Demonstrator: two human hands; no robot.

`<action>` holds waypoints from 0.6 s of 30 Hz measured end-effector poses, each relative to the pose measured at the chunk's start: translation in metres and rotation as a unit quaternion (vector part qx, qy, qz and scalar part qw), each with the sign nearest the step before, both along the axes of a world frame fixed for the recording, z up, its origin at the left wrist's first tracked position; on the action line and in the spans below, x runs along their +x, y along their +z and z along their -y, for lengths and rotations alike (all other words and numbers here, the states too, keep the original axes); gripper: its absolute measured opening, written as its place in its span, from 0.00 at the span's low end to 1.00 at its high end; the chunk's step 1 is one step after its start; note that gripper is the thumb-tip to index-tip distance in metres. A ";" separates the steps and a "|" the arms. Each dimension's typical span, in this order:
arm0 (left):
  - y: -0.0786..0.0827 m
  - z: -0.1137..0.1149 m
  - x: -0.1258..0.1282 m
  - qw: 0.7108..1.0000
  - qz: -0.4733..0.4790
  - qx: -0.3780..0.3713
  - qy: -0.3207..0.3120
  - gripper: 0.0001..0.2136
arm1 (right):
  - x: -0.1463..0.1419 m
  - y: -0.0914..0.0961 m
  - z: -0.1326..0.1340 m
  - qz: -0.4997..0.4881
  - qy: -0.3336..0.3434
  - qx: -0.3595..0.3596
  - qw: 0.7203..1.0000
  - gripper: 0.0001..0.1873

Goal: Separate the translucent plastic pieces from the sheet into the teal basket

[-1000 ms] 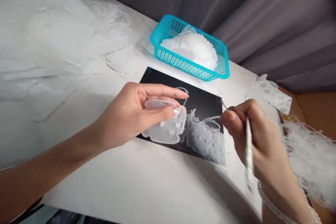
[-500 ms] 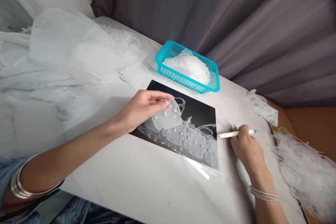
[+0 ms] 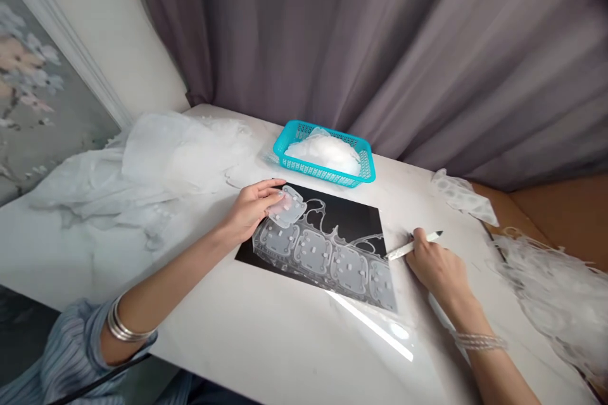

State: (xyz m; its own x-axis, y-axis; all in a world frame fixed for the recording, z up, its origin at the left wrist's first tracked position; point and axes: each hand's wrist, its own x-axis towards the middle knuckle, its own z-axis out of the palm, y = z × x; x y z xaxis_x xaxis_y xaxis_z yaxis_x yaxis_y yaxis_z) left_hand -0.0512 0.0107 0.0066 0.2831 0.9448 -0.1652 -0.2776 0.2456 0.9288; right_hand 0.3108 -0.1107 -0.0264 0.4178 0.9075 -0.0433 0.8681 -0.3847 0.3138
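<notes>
My left hand (image 3: pixel 251 205) pinches a translucent silicone pad piece (image 3: pixel 287 208) at the left end of a strip of such pads (image 3: pixel 327 256). The strip lies across a black mat (image 3: pixel 356 215) on the white table. My right hand (image 3: pixel 434 266) rests on the table at the mat's right edge. It is closed round a thin white pen-like tool (image 3: pixel 412 244), which lies nearly flat with its tip toward the strip.
A teal basket (image 3: pixel 327 171) holding white translucent pieces stands behind the mat. Heaps of clear plastic sheets (image 3: pixel 156 158) lie at the left. Stringy plastic scraps (image 3: pixel 555 291) pile at the right edge. A grey curtain hangs behind the table.
The view has pulled back and up, showing more of the table. My left hand has lowered the pad piece toward the strip's end. My right hand has laid the tool nearly flat by the mat.
</notes>
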 end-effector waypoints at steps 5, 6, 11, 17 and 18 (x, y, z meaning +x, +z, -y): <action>0.017 -0.034 0.014 0.999 -0.023 0.031 0.017 0.09 | -0.001 -0.001 -0.003 -0.022 0.014 0.031 0.999 0.10; 0.024 -0.048 0.021 0.998 -0.033 0.045 0.029 0.09 | -0.001 -0.002 -0.003 -0.027 0.015 0.039 0.999 0.11; 0.062 -0.126 0.066 0.982 -0.105 0.115 0.105 0.17 | 0.000 -0.004 -0.005 -0.052 0.013 0.073 0.996 0.11; 0.060 -0.152 0.092 0.938 -0.256 0.187 0.139 0.17 | 0.003 0.000 -0.002 -0.096 0.004 0.120 0.988 0.11; 0.055 -0.150 0.091 0.926 -0.284 0.207 0.139 0.17 | 0.003 0.003 -0.001 -0.103 0.001 0.129 0.986 0.13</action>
State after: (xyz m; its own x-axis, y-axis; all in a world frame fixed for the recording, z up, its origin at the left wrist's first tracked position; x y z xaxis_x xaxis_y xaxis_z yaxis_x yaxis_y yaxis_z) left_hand 0.0398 0.1604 0.0620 -0.0011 0.9837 0.1798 0.2854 -0.1720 0.9428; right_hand 0.3142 -0.1098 -0.0237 0.4223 0.9002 0.1063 0.9041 -0.4267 0.0223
